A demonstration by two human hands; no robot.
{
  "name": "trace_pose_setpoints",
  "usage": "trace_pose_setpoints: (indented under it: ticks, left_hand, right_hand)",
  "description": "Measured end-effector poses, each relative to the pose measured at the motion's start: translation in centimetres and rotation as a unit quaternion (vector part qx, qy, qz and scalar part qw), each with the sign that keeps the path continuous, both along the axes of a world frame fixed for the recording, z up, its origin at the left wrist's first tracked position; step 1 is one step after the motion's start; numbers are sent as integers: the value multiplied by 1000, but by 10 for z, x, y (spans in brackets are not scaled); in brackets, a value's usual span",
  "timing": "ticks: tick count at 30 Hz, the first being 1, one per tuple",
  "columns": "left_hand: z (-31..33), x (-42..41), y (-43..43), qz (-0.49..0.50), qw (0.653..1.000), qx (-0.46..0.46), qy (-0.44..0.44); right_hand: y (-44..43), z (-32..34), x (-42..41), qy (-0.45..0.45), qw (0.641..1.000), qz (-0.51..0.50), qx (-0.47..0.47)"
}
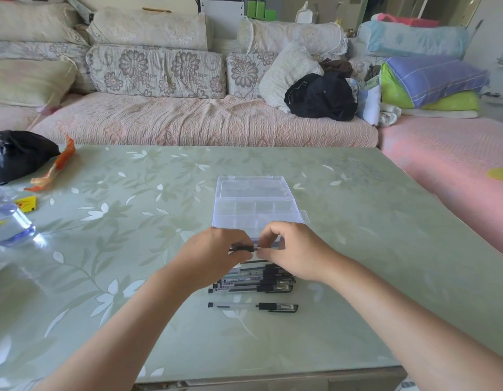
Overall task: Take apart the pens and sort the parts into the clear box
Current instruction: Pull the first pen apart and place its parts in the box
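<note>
Left hand [216,253] and right hand [292,251] both pinch one thin black-tipped pen [244,248] (clear-barrelled like the pile [258,280]) before the open clear box [256,210]

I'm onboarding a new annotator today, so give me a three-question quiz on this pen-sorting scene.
1. True or false: the clear plastic compartment box has its lid shut.
2. Which hands hold the black-tipped clear pen? A left only, B right only, C both.
3. Fill in: one clear pen with a black cap lies apart from the pile of pens, on the side ___ the person.

Key: 1 false; 2 C, left hand and right hand; 3 nearer.
</note>
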State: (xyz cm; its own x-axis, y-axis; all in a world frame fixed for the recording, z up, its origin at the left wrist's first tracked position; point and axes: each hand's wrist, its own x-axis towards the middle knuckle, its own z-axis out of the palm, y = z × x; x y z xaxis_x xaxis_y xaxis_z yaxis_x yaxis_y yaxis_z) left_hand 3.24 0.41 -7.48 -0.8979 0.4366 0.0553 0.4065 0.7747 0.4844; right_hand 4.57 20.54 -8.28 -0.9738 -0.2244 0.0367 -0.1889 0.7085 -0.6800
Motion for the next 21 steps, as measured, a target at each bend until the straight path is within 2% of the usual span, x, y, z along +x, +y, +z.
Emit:
trace_pose_setpoints:
  ticks: [4,14,19,21]
  left_hand:
    - [1,2,0,0,1000,-12,14]
    - [3,4,1,0,1000,-26,9]
    - [0,3,0,5,1000,24,-11]
    - [0,3,0,4,999,33,-10]
  right_hand:
    - [-2,-3,-1,-25,1000,-3,14]
    - [-1,-1,1,-12,1000,-2,21]
    - [-2,-1,3,83,995,1,49]
    - [-1,-1,3,65,997,-2,29]
